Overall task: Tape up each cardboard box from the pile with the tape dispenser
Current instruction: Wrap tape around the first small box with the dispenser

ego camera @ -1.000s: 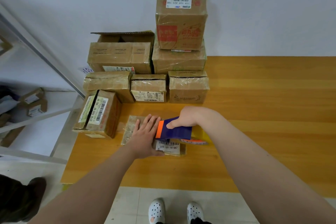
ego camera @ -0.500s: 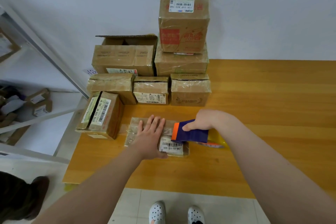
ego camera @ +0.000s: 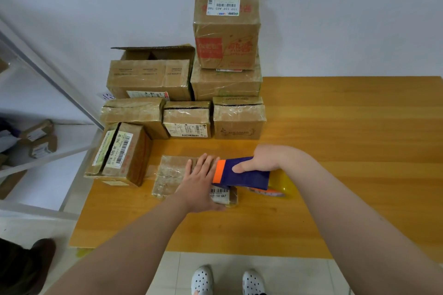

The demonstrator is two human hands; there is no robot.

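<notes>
A flat cardboard box (ego camera: pixel 169 176) with a barcode label lies on the wooden table (ego camera: pixel 347 141) near its front. My left hand (ego camera: pixel 200 181) presses flat on the box top, fingers straight. My right hand (ego camera: pixel 261 159) grips the blue and orange tape dispenser (ego camera: pixel 242 175), whose orange end sits over the box's right part, beside my left fingers. A yellowish tape roll (ego camera: pixel 279 184) shows behind the dispenser. The pile of cardboard boxes (ego camera: pixel 187 122) stands behind, against the wall.
A tall box (ego camera: pixel 226 31) tops the pile; an open-flapped box (ego camera: pixel 149 79) sits at the back left. A box with barcode labels (ego camera: pixel 121 153) lies at the table's left edge. A white metal shelf (ego camera: pixel 38 151) with small boxes stands on the left.
The dispenser and my right hand drew away to the right along the box, then came back left towards my left fingers. My left hand stays pressed on the box.
</notes>
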